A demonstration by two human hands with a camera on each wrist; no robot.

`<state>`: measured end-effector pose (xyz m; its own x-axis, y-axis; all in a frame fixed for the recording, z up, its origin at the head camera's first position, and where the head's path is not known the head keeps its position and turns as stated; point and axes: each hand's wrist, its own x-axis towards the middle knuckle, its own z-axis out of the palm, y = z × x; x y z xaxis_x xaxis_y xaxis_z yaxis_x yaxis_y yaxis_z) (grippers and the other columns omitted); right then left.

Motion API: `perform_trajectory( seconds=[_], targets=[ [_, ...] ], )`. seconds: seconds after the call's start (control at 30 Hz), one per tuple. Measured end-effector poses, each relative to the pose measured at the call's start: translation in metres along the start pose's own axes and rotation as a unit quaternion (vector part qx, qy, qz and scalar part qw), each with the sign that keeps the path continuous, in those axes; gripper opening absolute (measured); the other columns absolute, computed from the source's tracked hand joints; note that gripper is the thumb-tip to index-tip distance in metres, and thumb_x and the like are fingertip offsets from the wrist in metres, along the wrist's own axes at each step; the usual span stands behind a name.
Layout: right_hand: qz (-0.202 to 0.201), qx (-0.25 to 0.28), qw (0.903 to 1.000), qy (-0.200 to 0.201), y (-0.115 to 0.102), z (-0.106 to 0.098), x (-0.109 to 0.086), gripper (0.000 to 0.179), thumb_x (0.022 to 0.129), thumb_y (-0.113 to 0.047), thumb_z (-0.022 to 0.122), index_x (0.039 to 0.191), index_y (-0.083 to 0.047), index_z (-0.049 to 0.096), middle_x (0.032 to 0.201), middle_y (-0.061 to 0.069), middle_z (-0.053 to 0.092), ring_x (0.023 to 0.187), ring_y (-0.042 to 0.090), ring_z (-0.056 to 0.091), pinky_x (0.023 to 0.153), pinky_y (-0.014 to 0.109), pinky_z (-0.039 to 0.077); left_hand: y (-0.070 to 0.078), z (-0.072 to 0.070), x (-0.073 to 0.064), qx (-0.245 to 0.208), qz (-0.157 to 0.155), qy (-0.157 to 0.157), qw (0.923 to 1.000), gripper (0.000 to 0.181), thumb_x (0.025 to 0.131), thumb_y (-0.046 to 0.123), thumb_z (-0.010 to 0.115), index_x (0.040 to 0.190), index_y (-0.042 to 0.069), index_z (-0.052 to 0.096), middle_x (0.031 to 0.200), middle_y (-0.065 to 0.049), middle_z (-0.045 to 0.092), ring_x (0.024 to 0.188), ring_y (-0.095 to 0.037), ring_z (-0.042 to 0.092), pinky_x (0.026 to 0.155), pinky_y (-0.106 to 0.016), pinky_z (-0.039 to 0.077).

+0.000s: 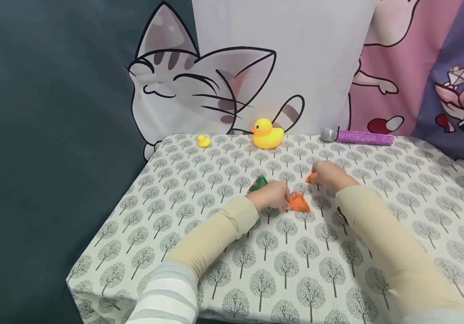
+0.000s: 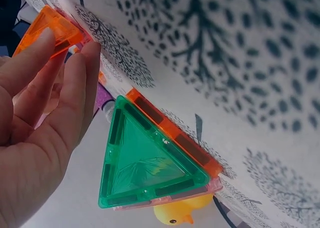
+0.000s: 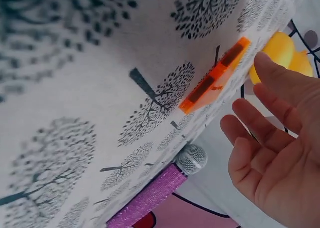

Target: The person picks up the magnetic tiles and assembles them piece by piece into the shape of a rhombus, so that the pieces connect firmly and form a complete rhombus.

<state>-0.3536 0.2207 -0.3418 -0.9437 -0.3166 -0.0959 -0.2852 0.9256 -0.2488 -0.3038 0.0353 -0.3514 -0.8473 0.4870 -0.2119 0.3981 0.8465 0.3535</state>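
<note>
In the left wrist view, the left hand point(image 2: 45, 113) has its thumb on the face of an orange triangular magnetic tile point(image 2: 62, 31), with fingers at its far side; a pinkish edge shows behind. Beside this hand stands a small pyramid of tiles with a green triangle point(image 2: 145, 158) and orange and pink sides; the left hand partly covers it in the head view. The right hand point(image 3: 280, 133) is beside another orange tile point(image 3: 215, 81) on the cloth, its fingers loosely bent and no tile between them in the right wrist view.
A table with a tree-print cloth point(image 1: 147, 238) holds everything. Along its back edge are a small yellow duck point(image 1: 203, 141), a larger yellow duck point(image 1: 267, 135) and a purple glittery microphone point(image 1: 363, 137). A curtain with a cartoon cat point(image 1: 167, 81) hangs behind.
</note>
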Motion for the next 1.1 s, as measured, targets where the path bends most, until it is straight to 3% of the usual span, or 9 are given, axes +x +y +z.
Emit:
perform_trajectory(
  seconds=[0.1, 0.17, 0.33, 0.4, 0.6, 0.77, 0.9, 1.1],
  targets=[
    [0.003, -0.017, 0.9998, -0.005, 0.007, 0.006, 0.004, 0.042, 0.077, -0.015, 0.062, 0.110, 0.009, 0.050, 0.107, 0.028, 0.051, 0.098, 0.041, 0.047, 0.083, 0.053, 0.036, 0.003, 0.004, 0.000, 0.003, 0.000, -0.008, 1.0000, 0.007, 0.073, 0.020, 0.070, 0.076, 0.016, 0.066, 0.073, 0.009, 0.058, 0.068, -0.006, 0.051, 0.065, -0.020, 0.041],
    [0.007, -0.024, 0.9997, -0.009, 0.012, 0.009, 0.005, 0.039, 0.077, -0.016, 0.063, 0.105, 0.009, 0.052, 0.104, 0.028, 0.052, 0.095, 0.040, 0.049, 0.082, 0.052, 0.037, 0.006, 0.007, 0.000, 0.001, 0.001, -0.013, 0.9999, 0.008, 0.072, 0.020, 0.070, 0.078, 0.016, 0.066, 0.075, 0.010, 0.058, 0.068, -0.006, 0.051, 0.067, -0.020, 0.041],
    [0.031, 0.030, 0.9983, -0.039, 0.024, 0.011, 0.003, 0.035, 0.078, -0.019, 0.061, 0.099, 0.007, 0.050, 0.083, 0.016, 0.053, 0.074, 0.027, 0.049, 0.072, 0.044, 0.041, 0.012, 0.010, -0.001, -0.009, -0.001, -0.025, 0.9996, 0.012, 0.073, 0.019, 0.069, 0.084, 0.016, 0.066, 0.075, 0.009, 0.059, 0.065, -0.005, 0.052, 0.068, -0.020, 0.043],
    [0.029, 0.046, 0.9966, -0.062, 0.026, 0.011, 0.003, 0.036, 0.079, -0.018, 0.060, 0.102, 0.009, 0.048, 0.083, 0.014, 0.053, 0.073, 0.024, 0.048, 0.070, 0.040, 0.041, 0.012, 0.011, -0.002, -0.008, -0.003, -0.025, 0.9997, 0.013, 0.073, 0.019, 0.069, 0.085, 0.016, 0.067, 0.076, 0.009, 0.059, 0.065, -0.005, 0.052, 0.068, -0.020, 0.043],
    [-0.019, 0.027, 0.9946, -0.098, 0.019, 0.009, 0.005, 0.025, 0.078, -0.014, 0.061, 0.092, 0.006, 0.059, 0.078, 0.010, 0.056, 0.067, 0.019, 0.048, 0.064, 0.034, 0.042, 0.007, 0.012, -0.002, 0.000, -0.008, -0.012, 0.9999, 0.009, 0.073, 0.020, 0.070, 0.080, 0.017, 0.067, 0.075, 0.010, 0.059, 0.065, -0.005, 0.051, 0.066, -0.019, 0.042],
    [0.022, 0.051, 0.9929, -0.105, 0.006, 0.004, 0.006, 0.032, 0.069, -0.019, 0.072, 0.089, 0.003, 0.062, 0.075, 0.007, 0.057, 0.067, 0.020, 0.049, 0.065, 0.034, 0.044, 0.004, 0.007, -0.003, 0.008, -0.005, -0.009, 0.9999, 0.005, 0.073, 0.020, 0.069, 0.072, 0.016, 0.066, 0.064, 0.010, 0.058, 0.062, -0.007, 0.051, 0.060, -0.020, 0.041],
    [0.009, 0.030, 0.9940, -0.105, 0.000, -0.001, 0.005, 0.034, 0.063, -0.024, 0.076, 0.080, 0.002, 0.062, 0.072, 0.006, 0.058, 0.067, 0.020, 0.052, 0.065, 0.034, 0.045, 0.002, 0.003, -0.002, 0.013, -0.005, -0.007, 0.9999, 0.007, 0.074, 0.021, 0.069, 0.070, 0.017, 0.065, 0.063, 0.009, 0.057, 0.062, -0.007, 0.051, 0.062, -0.021, 0.041],
    [-0.012, 0.021, 0.9953, -0.094, -0.006, -0.011, -0.002, 0.027, 0.067, -0.017, 0.073, 0.078, 0.004, 0.060, 0.065, 0.006, 0.058, 0.051, 0.014, 0.052, 0.050, 0.026, 0.045, -0.001, 0.000, 0.000, 0.006, -0.003, -0.008, 0.9999, 0.006, 0.074, 0.020, 0.069, 0.072, 0.017, 0.064, 0.063, 0.010, 0.058, 0.060, -0.006, 0.053, 0.063, -0.020, 0.042]
  ],
)
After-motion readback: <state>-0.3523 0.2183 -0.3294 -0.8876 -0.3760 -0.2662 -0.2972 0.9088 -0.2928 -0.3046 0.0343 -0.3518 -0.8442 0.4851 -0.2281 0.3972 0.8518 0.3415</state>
